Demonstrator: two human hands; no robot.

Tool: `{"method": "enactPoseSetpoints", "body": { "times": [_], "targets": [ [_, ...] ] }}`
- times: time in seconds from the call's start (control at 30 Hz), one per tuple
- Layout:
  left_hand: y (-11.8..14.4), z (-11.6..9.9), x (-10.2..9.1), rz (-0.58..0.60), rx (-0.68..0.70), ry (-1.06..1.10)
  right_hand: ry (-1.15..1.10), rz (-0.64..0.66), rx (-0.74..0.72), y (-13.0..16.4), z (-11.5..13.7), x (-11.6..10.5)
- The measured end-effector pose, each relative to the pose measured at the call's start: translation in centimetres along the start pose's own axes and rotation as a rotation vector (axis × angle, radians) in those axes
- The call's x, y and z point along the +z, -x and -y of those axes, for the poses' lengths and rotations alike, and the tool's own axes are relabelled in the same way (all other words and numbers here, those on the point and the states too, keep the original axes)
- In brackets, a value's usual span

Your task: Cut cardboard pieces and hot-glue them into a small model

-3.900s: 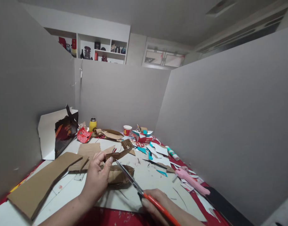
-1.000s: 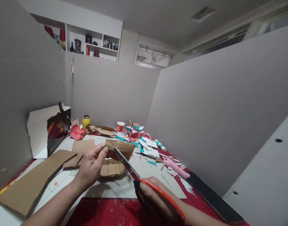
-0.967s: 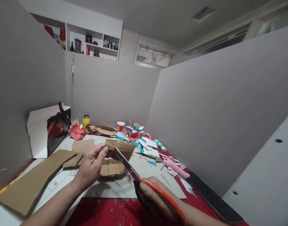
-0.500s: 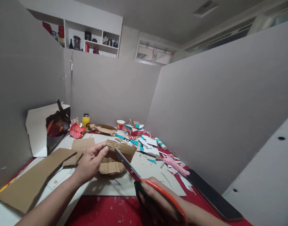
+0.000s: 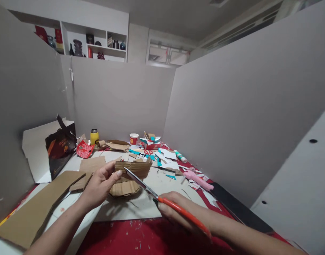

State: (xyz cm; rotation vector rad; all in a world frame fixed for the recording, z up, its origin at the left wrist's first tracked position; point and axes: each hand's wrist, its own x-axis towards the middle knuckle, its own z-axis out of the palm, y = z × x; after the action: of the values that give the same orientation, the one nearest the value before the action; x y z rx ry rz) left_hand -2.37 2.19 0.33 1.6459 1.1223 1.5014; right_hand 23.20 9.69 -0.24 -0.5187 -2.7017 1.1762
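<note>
My left hand [image 5: 100,182] pinches the left end of a brown corrugated cardboard piece [image 5: 137,169], held up above the table. Scissors [image 5: 141,183] with an orange handle are gripped in my right hand [image 5: 175,209]. Their blades look nearly closed and point up and left, tips against or just in front of the cardboard near my left thumb; I cannot tell whether they touch. Below the held piece rests a curved cardboard form [image 5: 125,188], partly hidden by it. My right fingers are partly hidden behind the scissor handle.
A long cardboard sheet [image 5: 37,209] lies at the left. Paper scraps [image 5: 166,159], a pink glue gun [image 5: 198,179] and a black slab [image 5: 239,209] are at the right. Behind stand a yellow jar [image 5: 94,137], a paper cup [image 5: 134,139] and a torn box [image 5: 36,152]. Grey panels [image 5: 119,95] enclose the table.
The scissor blades have closed, with the handle loops drawn together. The held cardboard has tilted slightly, and the head view has shifted a little to the right.
</note>
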Motion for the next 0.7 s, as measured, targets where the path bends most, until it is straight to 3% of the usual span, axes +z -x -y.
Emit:
{"method": "enactPoseSetpoints", "body": {
  "times": [0.5, 0.7],
  "targets": [
    [-0.1, 0.2, -0.5, 0.058, -0.145, 0.183, -0.097, -0.060, 0.057, -0.3, -2.4, 0.9],
    [-0.1, 0.0, -1.3, 0.034, -0.230, 0.138, -0.061, -0.017, 0.061, -0.5, -1.3, 0.8]
  ]
}}
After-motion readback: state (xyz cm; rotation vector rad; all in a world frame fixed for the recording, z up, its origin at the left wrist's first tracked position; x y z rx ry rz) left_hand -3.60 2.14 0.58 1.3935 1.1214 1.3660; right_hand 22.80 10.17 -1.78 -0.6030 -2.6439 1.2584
